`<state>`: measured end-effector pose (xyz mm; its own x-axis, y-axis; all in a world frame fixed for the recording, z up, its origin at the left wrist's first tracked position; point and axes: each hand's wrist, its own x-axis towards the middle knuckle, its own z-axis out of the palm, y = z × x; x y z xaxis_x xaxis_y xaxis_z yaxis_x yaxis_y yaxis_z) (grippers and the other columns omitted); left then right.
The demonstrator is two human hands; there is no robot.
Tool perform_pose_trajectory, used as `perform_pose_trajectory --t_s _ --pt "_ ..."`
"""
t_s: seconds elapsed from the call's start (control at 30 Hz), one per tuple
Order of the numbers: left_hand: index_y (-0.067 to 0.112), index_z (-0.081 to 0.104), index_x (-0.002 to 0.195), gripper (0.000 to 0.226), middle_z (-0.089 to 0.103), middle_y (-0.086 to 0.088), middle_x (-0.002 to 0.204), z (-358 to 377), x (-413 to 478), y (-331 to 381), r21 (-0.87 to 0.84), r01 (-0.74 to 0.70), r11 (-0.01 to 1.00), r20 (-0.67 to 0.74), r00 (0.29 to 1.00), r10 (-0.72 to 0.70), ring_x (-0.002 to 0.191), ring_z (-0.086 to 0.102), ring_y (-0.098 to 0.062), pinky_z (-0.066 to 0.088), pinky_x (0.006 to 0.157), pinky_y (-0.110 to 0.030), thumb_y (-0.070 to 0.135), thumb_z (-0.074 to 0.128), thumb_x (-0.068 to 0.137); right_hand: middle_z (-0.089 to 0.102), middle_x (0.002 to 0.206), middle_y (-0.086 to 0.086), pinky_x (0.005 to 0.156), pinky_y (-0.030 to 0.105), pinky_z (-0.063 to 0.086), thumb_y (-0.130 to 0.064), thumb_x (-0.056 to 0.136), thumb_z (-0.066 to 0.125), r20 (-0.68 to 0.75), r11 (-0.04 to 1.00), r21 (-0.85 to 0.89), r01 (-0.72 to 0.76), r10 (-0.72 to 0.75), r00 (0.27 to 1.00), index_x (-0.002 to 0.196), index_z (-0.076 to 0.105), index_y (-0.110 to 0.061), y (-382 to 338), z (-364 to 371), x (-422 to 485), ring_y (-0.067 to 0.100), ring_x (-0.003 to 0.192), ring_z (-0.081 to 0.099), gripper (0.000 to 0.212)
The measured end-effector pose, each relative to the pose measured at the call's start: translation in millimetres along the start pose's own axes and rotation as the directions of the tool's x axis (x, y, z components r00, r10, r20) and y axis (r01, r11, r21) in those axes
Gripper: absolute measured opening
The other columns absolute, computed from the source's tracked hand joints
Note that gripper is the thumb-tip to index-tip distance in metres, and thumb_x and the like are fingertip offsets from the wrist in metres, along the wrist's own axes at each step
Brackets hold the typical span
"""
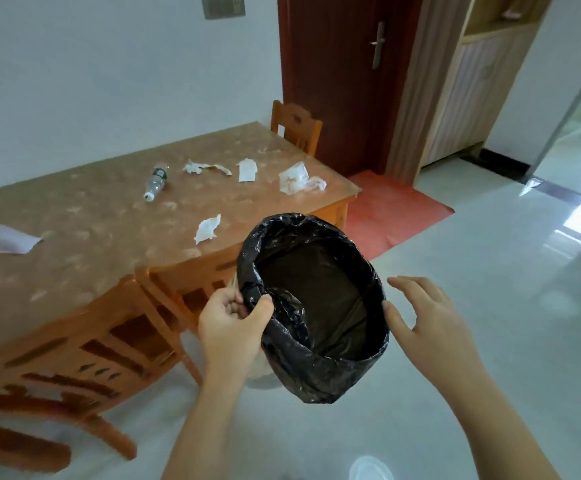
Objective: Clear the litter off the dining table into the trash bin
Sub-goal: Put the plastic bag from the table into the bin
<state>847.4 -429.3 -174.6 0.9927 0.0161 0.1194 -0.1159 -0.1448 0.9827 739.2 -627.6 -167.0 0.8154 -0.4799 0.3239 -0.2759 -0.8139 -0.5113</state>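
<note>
A trash bin (320, 372) lined with a black plastic bag is held up off the floor, beside the corner of the dining table (85, 216). My left hand (230, 323) pinches the bin's left rim. My right hand (427, 320) hovers with spread fingers at the right rim, its thumb touching the bag. The bin looks empty inside. On the table lie an empty plastic bottle (156, 182) on its side, a white paper sheet (8, 240) at the left, a crumpled tissue (207, 228) near the front edge, and several more scraps including a wrapper (297, 178).
Wooden chairs (74, 344) are tucked under the table's near side, and another chair (296, 124) stands at the far end. A dark red door (341, 74) and a red floor mat (391, 213) lie beyond. Glossy light floor tiles (472, 237) stretch to the right.
</note>
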Motion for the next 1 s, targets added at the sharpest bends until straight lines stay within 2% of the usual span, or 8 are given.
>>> perform_pose_trajectory --t_s 0.1,0.2,0.3,0.43,0.6,0.7,0.87,1.0 --pt "0.009 0.052 0.07 0.029 0.052 -0.008 0.061 29.4 34.2 -0.4 -0.014 0.037 0.999 0.13 0.991 -0.034 0.058 0.051 -0.027 0.05 0.058 -0.049 0.031 0.067 0.06 0.059 0.114 0.001 0.082 0.026 0.035 -0.022 0.085 0.056 -0.002 0.995 -0.044 -0.087 0.087 0.996 0.114 0.056 -0.017 3.8 6.8 18.4 0.022 0.108 0.051 0.03" --pt "0.009 0.05 0.071 0.035 0.05 -0.007 0.061 60.0 64.7 -0.3 -0.046 0.042 0.998 0.236 0.971 -0.03 0.058 0.049 -0.024 0.047 0.056 -0.044 0.037 0.064 0.055 0.06 0.113 0.002 0.081 0.027 0.037 -0.022 0.085 0.056 -0.051 0.983 -0.08 -0.166 0.163 0.985 0.114 0.057 -0.016 6.3 12.4 35.1 0.023 0.105 0.052 0.03" --pt "0.007 0.051 0.076 0.041 0.051 -0.006 0.064 90.5 83.2 -1.6 -0.069 0.051 0.996 0.318 0.948 -0.026 0.06 0.05 -0.023 0.049 0.057 -0.043 0.04 0.064 0.055 0.061 0.114 0.005 0.084 0.034 0.043 -0.02 0.084 0.057 -0.063 0.972 -0.099 -0.213 0.207 0.976 0.113 0.057 -0.014 12.3 16.8 48.7 0.025 0.106 0.053 0.03" --pt "0.01 0.053 0.076 0.023 0.056 -0.002 0.066 128.2 98.3 -8.5 -0.071 0.051 0.996 0.352 0.936 -0.023 0.06 0.053 -0.015 0.052 0.06 -0.041 0.025 0.068 0.068 0.063 0.11 0.007 0.082 0.038 0.047 -0.016 0.082 0.06 -0.088 0.959 -0.106 -0.262 0.253 0.963 0.111 0.059 -0.012 30.9 17.9 65.6 0.027 0.103 0.056 0.029" --pt "0.018 0.052 0.071 0.019 0.054 0.004 0.063 179.8 126.5 -15.4 -0.083 0.041 0.996 0.396 0.918 -0.004 0.053 0.05 -0.004 0.048 0.055 -0.03 0.028 0.068 0.069 0.064 0.109 0.006 0.077 0.035 0.045 -0.016 0.081 0.061 -0.12 0.947 -0.119 -0.3 0.286 0.951 0.109 0.06 -0.013 66.2 22.3 105.5 0.027 0.1 0.057 0.028" --pt "0.016 0.052 0.073 0.02 0.052 0.003 0.065 217.9 151.7 -15.4 -0.069 0.015 0.997 0.397 0.918 0.014 0.053 0.048 -0.003 0.045 0.054 -0.022 0.029 0.068 0.069 0.063 0.112 0.006 0.082 0.037 0.045 -0.016 0.082 0.061 -0.1 0.961 -0.081 -0.264 0.256 0.962 0.11 0.059 -0.013 90.1 30.4 146.0 0.027 0.102 0.056 0.028" --pt "0.003 0.051 0.08 0.026 0.048 -0.006 0.069 288.7 203.8 -3.3 -0.042 -0.028 0.999 0.322 0.946 0.04 0.062 0.046 -0.017 0.043 0.061 -0.037 0.022 0.068 0.072 0.062 0.113 0.006 0.086 0.039 0.046 -0.018 0.083 0.058 -0.082 0.982 -0.023 -0.188 0.186 0.979 0.112 0.058 -0.013 138.6 33.7 235.4 0.026 0.105 0.055 0.029" --pt "0.001 0.052 0.081 0.023 0.049 -0.009 0.071 320.4 247.2 12.4 -0.039 -0.043 0.998 0.21 0.976 0.05 0.062 0.046 -0.015 0.045 0.06 -0.032 0.016 0.068 0.074 0.062 0.113 0.006 0.086 0.036 0.043 -0.017 0.083 0.058 -0.047 0.995 -0.009 -0.098 0.097 0.994 0.113 0.058 -0.012 160.6 35.6 310.8 0.025 0.106 0.054 0.03"
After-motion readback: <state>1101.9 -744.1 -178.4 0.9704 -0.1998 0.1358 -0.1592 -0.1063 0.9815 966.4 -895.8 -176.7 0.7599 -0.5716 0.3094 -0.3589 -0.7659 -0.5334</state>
